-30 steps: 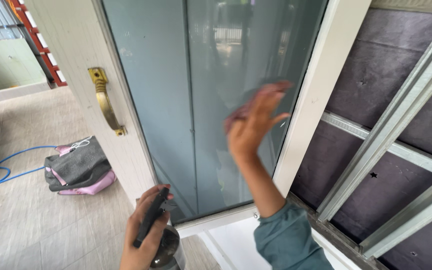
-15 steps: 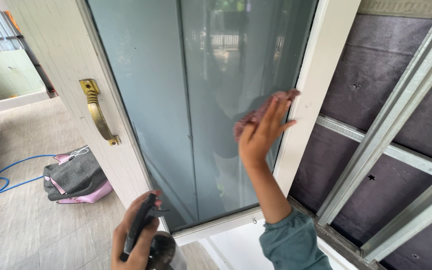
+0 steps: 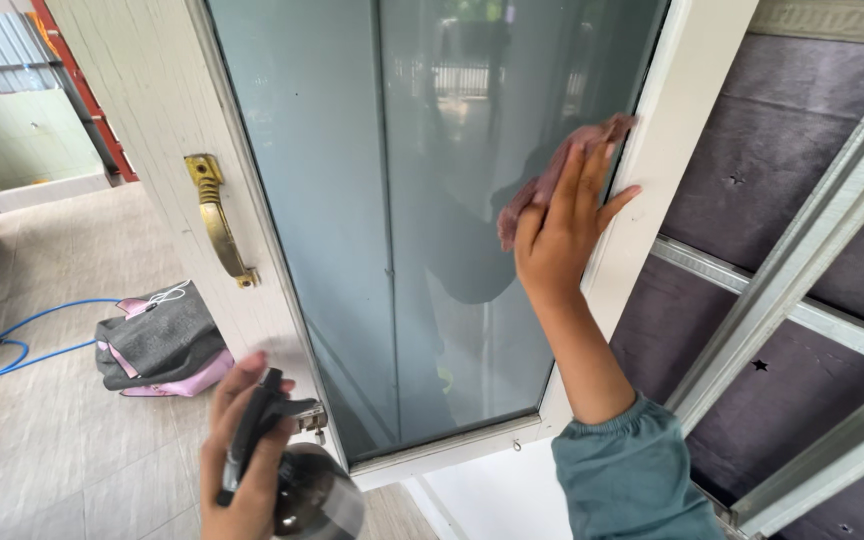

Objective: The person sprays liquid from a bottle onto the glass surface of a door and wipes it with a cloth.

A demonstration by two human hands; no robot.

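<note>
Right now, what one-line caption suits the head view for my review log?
Right hand presses a pink cloth to the glass door by its white frame; left hand holds a spray bottle.

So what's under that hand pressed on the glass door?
A pinkish-brown cloth sits under the right hand, flat against the glass pane. Its ends poke out above the fingers; the part beneath the palm is hidden.

**My hands and sleeve**

My right hand point(image 3: 564, 232) is bare, with no glove, ring or watch on it. My right forearm is bare too, up to a teal sleeve point(image 3: 627, 475) pushed back near the elbow, its cuff gathered into small elastic puckers. My left hand point(image 3: 242, 450) is also bare, and its sleeve is out of view.
</note>
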